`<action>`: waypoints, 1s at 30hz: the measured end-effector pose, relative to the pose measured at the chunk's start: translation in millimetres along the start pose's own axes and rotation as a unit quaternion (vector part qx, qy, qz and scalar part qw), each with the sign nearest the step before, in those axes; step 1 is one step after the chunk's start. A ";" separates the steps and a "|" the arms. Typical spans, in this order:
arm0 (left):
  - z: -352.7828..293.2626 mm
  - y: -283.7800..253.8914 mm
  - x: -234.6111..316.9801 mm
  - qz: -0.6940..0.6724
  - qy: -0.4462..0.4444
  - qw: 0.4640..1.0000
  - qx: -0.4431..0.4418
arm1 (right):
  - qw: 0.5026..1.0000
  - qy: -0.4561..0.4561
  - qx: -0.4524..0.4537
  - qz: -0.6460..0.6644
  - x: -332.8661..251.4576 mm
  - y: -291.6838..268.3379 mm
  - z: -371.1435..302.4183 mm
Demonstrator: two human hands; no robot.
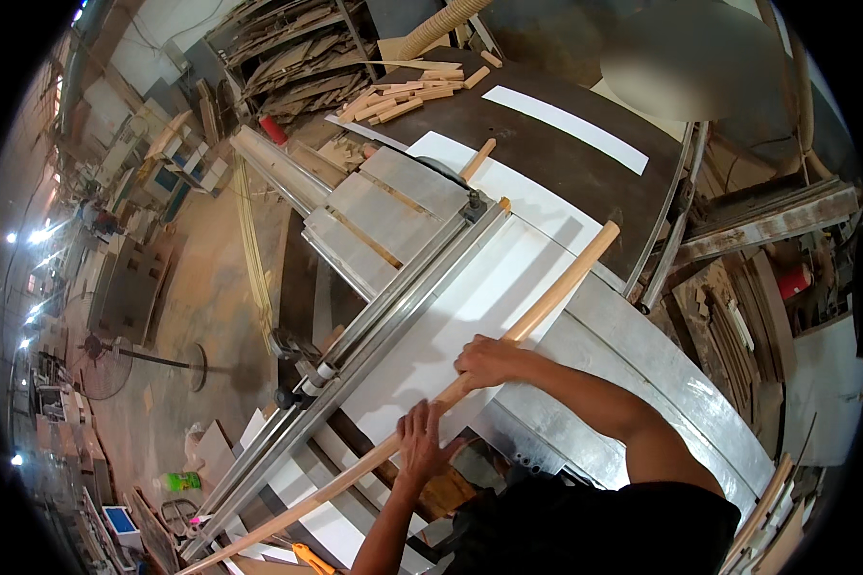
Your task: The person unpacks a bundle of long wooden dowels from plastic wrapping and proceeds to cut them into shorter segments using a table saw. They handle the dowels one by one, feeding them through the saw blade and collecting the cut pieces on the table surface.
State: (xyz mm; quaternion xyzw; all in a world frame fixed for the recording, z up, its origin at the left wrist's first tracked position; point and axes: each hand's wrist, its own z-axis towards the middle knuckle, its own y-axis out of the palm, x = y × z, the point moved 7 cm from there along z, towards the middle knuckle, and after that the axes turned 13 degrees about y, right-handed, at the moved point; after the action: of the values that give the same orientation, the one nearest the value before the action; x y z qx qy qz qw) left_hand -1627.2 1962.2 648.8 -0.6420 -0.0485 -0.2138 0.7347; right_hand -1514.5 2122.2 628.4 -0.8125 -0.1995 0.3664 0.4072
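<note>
A long, round, light-brown wooden pole (564, 286) runs slantwise across the saw table, from the lower left edge up to the right. My left hand (422, 443) lies over it with fingers curled across and the thumb apart. Further up the pole, my right hand (489, 362) grips it from above. Beneath lies a white sheet (414, 337) on the metal table. Left of my hands runs a long metal fence (403, 280). Beyond its far end, a short wooden piece (479, 161) lies beside the dark, curved saw blade (438, 172).
Several short wood blocks (408, 98) are heaped on the dark tabletop (537, 165), near a white strip (568, 126). A stop clamp (312, 376) sits on the fence. An orange-handled tool (313, 559) lies near my left forearm. Scrap wood (729, 321) leans at right; a fan (99, 366) stands left.
</note>
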 end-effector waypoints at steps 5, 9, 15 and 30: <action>-15.4 23.8 -73.3 0.022 -0.048 0.998 -0.040 | 0.998 -0.047 0.032 0.023 -17.2 13.7 30.7; -3.2 -0.9 -90.2 0.065 -0.016 0.998 0.018 | 0.924 0.019 0.362 0.122 23.0 -28.4 20.0; -2.5 -18.8 -118.1 0.105 -0.035 0.993 0.034 | 0.727 0.387 0.452 0.342 140.6 -47.8 -6.2; 60.9 -23.5 -129.1 0.162 -0.032 0.985 0.040 | 0.714 0.421 0.363 0.426 119.8 -26.8 97.3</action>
State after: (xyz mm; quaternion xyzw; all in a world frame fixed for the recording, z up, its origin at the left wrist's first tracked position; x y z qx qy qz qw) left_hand -1740.3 2051.5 636.2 -0.6178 0.0239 -0.0694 0.7829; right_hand -1510.9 2262.7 559.2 -0.6715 0.5077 0.1653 0.5138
